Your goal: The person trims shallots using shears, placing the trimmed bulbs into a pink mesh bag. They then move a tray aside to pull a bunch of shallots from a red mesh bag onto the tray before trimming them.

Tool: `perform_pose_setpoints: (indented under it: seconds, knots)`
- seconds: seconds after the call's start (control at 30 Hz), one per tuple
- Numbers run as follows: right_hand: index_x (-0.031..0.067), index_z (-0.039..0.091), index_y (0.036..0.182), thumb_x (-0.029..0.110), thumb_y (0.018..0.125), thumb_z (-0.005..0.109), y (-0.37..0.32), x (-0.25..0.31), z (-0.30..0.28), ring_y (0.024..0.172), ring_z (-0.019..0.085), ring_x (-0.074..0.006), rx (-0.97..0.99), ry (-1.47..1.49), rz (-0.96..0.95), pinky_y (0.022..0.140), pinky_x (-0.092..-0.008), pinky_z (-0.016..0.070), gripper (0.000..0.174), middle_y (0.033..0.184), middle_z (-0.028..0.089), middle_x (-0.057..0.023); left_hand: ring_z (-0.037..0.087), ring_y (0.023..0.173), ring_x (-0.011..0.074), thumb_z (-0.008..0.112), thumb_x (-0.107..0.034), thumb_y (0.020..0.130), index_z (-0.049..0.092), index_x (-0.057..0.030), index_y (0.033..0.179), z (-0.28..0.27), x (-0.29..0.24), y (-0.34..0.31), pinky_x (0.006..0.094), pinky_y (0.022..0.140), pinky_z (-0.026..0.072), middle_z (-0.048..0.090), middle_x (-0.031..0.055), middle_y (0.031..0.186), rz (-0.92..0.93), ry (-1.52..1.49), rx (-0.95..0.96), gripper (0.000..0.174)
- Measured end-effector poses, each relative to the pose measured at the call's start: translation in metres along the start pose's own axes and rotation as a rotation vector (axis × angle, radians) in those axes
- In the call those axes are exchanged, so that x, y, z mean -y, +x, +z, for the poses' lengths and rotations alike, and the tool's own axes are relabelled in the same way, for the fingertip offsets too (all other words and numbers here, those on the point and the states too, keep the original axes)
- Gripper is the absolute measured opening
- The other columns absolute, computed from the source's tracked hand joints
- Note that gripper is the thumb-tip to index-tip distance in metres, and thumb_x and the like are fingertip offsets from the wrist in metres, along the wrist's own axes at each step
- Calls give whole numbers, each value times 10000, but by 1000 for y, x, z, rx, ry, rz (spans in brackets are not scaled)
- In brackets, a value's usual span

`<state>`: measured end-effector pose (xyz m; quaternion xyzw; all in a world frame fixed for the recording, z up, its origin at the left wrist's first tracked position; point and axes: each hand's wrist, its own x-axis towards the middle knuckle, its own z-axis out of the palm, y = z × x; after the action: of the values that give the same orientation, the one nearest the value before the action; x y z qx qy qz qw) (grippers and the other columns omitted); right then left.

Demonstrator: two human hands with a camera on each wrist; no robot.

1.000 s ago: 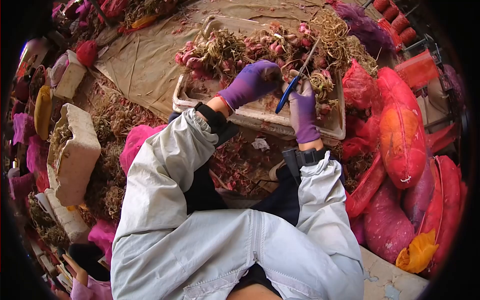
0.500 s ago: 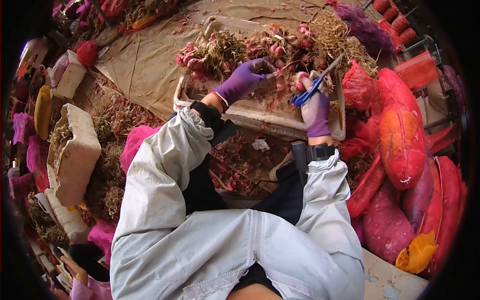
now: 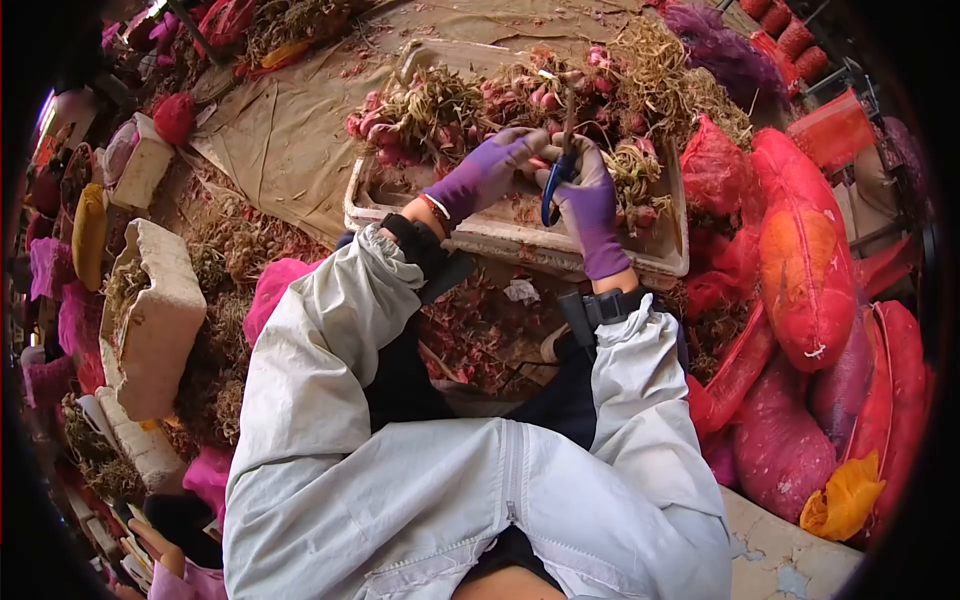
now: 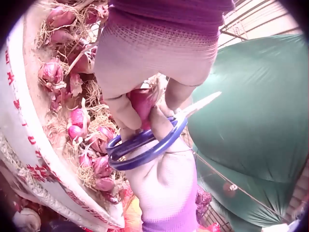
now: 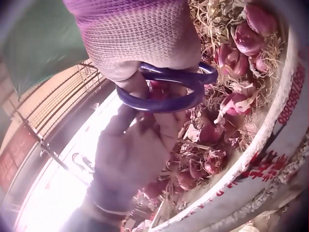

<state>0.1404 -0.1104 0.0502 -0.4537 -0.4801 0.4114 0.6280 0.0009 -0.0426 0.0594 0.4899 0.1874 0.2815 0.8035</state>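
Observation:
Purple-and-white gloves cover both hands, which meet over the near side of a white foam tray. My left hand pinches a pink shallot between thumb and fingers. Fingertips of my right hand come up to the same shallot from the other side. Blue-handled scissors are held in the right hand, the handle loops over its fingers and the blades pointing away from me. Behind the hands, a heap of shallots with dry roots and stalks fills the tray's far part.
Stuffed red mesh bags crowd the right side. At the left, a broken foam box leans beside dry stalks and a pink bag. Brown sheeting spreads beyond the tray, and scraps litter the floor between my legs.
My right hand swung right with scissors and a shallot, then came back left to meet the left hand. The left hand, apart half a second ago, now grips a shallot.

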Motion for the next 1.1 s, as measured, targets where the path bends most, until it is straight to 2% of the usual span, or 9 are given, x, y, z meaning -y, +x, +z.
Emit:
perform_pose_setpoints:
  seconds: [0.17,0.3,0.4,0.5,0.6,0.7,0.77,0.93,1.1]
  knots:
    - [49,497,1099,-103,760,603,6,5,-12,793,626,-133,-147,114,95,691,-235,530,387,898,636,-71,586,1003,195,566,-52,875,463,-1,1227,2,2,1,328,893,484,578,84,1116,23,-93,49,371]
    - [61,522,1082,-65,772,627,2,13,-13,783,628,-132,-228,262,109,671,-228,521,351,872,648,-73,603,899,141,614,-71,851,493,-2,1176,3,4,5,269,771,502,613,68,971,101,-54,72,354]
    - [36,487,1117,-44,763,651,-3,19,-5,800,621,-123,-206,140,65,689,-215,504,399,906,646,-71,603,824,123,647,-96,830,543,6,1105,7,3,4,257,722,483,623,48,917,153,272,57,311]
    - [25,482,1115,-22,740,676,-5,9,-4,782,578,-71,-92,-127,-54,693,-195,463,425,918,621,-26,550,785,80,698,-120,788,551,-9,1118,8,6,1,261,740,476,614,6,877,375,1038,-103,378]
    - [32,507,1071,-16,738,676,-4,10,-7,786,567,-53,-142,-76,19,692,-189,455,377,904,616,-20,537,773,82,722,-120,762,530,-21,1165,8,7,2,255,735,473,604,20,879,354,1080,-99,457]
    - [46,526,1028,-6,744,668,-7,30,3,694,569,-52,-225,-17,56,595,-187,462,322,836,602,-5,542,816,88,720,-105,761,486,-7,1220,8,11,2,242,754,471,601,44,934,244,635,-114,525]
    - [60,539,1007,-2,747,663,-3,19,-1,608,578,-67,-289,13,36,484,-200,481,294,795,601,-6,542,841,87,710,-98,769,468,0,1237,6,18,5,239,765,472,597,43,961,292,728,-141,536]
    - [65,556,1004,-29,758,634,0,0,-18,611,590,-82,-331,112,81,480,-208,487,275,801,609,-14,534,913,82,695,-68,779,447,16,1254,9,17,2,245,802,478,593,43,1001,288,850,-126,543]
    - [44,533,1051,-45,773,616,0,11,-17,726,610,-116,-296,235,86,612,-202,503,303,874,623,-61,585,888,127,616,-156,850,523,8,1111,4,9,6,267,788,480,598,57,972,-7,74,11,322]
